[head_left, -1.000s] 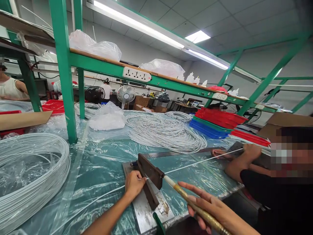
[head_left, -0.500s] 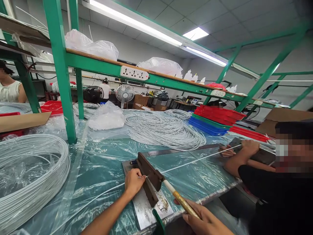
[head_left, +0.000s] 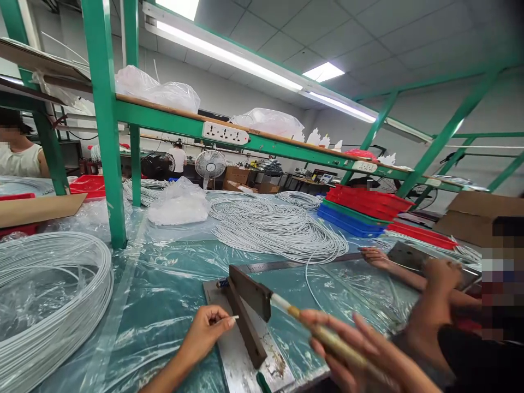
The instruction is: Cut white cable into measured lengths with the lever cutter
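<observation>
While your left hand point(head_left: 204, 333) pinches a thin white cable stub point(head_left: 233, 317) beside the cutter blade point(head_left: 249, 292) on the table point(head_left: 172, 284), your right hand point(head_left: 360, 349), blurred, lies on the brass handle point(head_left: 327, 341), its grip impossible to tell.

Lever cutter point(head_left: 246, 297) on table point(head_left: 172, 284); wire coil point(head_left: 53, 297) left, loose wire point(head_left: 278, 229) behind, trays point(head_left: 364, 210) far right.
</observation>
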### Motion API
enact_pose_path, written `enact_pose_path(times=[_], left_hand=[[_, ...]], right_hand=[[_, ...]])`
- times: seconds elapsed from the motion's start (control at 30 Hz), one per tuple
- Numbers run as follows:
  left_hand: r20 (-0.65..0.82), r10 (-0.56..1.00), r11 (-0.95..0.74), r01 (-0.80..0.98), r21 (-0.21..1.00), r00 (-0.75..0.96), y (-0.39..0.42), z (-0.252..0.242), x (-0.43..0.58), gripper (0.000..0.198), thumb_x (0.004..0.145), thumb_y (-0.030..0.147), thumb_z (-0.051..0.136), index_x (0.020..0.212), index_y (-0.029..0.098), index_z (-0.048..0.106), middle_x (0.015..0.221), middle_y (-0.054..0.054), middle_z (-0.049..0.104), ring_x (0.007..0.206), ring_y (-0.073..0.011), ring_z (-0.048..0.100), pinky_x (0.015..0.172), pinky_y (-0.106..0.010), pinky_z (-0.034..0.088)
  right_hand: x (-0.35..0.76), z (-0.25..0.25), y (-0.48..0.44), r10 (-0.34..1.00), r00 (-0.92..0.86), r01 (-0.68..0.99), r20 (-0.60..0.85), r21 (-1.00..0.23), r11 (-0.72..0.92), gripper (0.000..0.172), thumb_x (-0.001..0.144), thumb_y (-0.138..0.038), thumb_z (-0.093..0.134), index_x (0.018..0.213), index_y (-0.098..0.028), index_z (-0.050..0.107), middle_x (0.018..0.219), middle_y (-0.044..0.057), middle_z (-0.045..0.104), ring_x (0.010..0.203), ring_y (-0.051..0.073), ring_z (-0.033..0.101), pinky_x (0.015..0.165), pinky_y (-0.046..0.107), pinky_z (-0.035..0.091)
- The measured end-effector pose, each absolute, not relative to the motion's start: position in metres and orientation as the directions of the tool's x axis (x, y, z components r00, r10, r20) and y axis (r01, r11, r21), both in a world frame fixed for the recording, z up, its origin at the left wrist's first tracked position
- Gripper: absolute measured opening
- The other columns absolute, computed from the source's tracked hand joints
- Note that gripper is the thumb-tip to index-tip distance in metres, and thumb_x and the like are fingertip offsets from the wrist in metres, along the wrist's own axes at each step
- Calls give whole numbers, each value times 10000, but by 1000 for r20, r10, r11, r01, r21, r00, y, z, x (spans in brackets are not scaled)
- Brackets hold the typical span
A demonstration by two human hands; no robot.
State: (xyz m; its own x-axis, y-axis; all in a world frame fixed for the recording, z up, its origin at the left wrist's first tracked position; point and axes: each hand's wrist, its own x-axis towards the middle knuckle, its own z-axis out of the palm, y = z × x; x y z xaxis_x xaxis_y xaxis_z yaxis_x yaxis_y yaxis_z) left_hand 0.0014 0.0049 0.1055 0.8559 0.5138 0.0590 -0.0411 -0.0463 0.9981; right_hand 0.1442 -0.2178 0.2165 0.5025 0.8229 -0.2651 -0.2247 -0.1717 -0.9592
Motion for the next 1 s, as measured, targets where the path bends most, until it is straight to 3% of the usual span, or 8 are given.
enact_pose_path(times=[0.07,0.17,0.27,0.47,0.6,0.8,0.9,1.0], left_hand=[[34,481,-9,-34,999,876,1,108,-7,524,623,673,580,586,156,498,535,55,337,536,-94,290,521,-229,209],[28,463,-24,-19,1000,886,-9,106,-12,584,668,722,502,614,142,549,488,64,315,493,-89,289,496,-231,196],[27,462,-18,-21,1000,886,-17,100,-13,623,701,744,433,652,138,573,451,67,324,452,-86,304,481,-228,205],[8,455,43,-31,999,891,-15,93,-14,631,693,779,384,646,166,524,395,84,308,384,-74,277,445,-220,206],[19,481,52,-50,997,876,-10,98,-15,628,691,784,379,647,172,514,376,89,311,367,-67,255,439,-214,211],[-6,607,170,-123,978,795,8,129,-23,618,648,786,445,653,173,525,379,87,338,357,-59,239,401,-195,197],[14,727,222,-254,942,686,19,156,-30,583,621,750,534,662,169,526,399,86,363,377,-52,261,403,-178,212],[30,818,264,-422,867,574,20,180,-27,530,628,689,601,695,168,531,424,90,368,409,-48,277,420,-162,237]], right_hand=[[155,256,-187,867,457,-279,-198,-958,-71,684,762,-697,370,1087,-141,603,926,174,670,741,227,634,677,336,478],[172,294,-125,918,385,-270,-96,-963,13,793,774,-736,234,1190,-110,486,1022,218,650,967,299,617,879,430,409],[191,305,-56,914,405,-182,-25,-982,54,774,820,-692,174,1294,-114,377,975,193,675,982,277,624,951,433,346],[221,279,53,844,535,2,-26,-999,-32,631,878,-591,262,1336,-158,294,1076,164,657,968,207,636,826,316,405],[228,258,89,819,573,42,-20,-998,-54,561,867,-543,372,1273,-156,377,1042,148,668,929,204,643,790,300,396],[205,239,70,800,571,159,183,-981,110,560,778,-375,585,1267,-185,391,932,44,668,831,128,605,717,232,403],[165,218,20,880,434,184,194,-975,124,461,739,-410,618,1115,-152,549,704,11,649,604,118,569,601,236,418],[114,178,-36,999,-18,100,-27,-995,-25,513,664,-449,694,1067,-145,599,622,-3,623,492,108,544,518,241,434]])
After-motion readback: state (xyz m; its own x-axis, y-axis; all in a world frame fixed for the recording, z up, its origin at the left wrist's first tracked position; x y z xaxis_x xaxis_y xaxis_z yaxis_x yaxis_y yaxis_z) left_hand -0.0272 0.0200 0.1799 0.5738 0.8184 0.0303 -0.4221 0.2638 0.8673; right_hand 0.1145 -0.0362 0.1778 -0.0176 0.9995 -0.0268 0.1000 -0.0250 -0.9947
